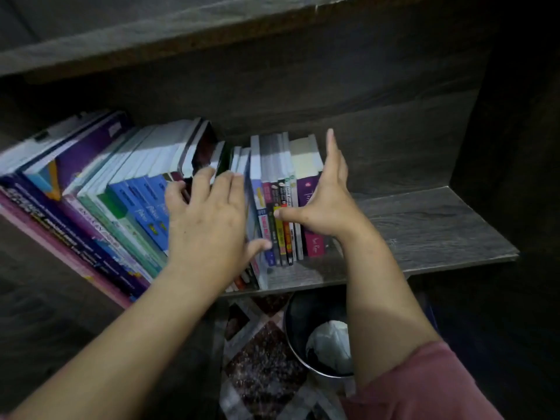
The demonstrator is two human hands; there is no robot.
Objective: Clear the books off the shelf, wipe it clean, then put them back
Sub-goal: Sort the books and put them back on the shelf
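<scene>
A row of books stands on a dark wooden shelf (424,225). Large purple and blue books (100,189) lean at the left; a small upright group (281,189) with a purple-spined book (312,189) at its right end stands in the middle. My left hand (209,219) lies flat, fingers straight, over the spines between the blue books and the small group, its fingertips at the book tops. My right hand (327,198) stands flat against the right side of the purple-spined book, fingers straight up, thumb across the spines. The small group sits between both hands.
The shelf's right part is bare wood up to a side panel (472,131). Below the shelf a round black bin (303,316) holds crumpled white paper (330,344), standing on a patterned tile floor (260,368). Another board (151,43) runs above.
</scene>
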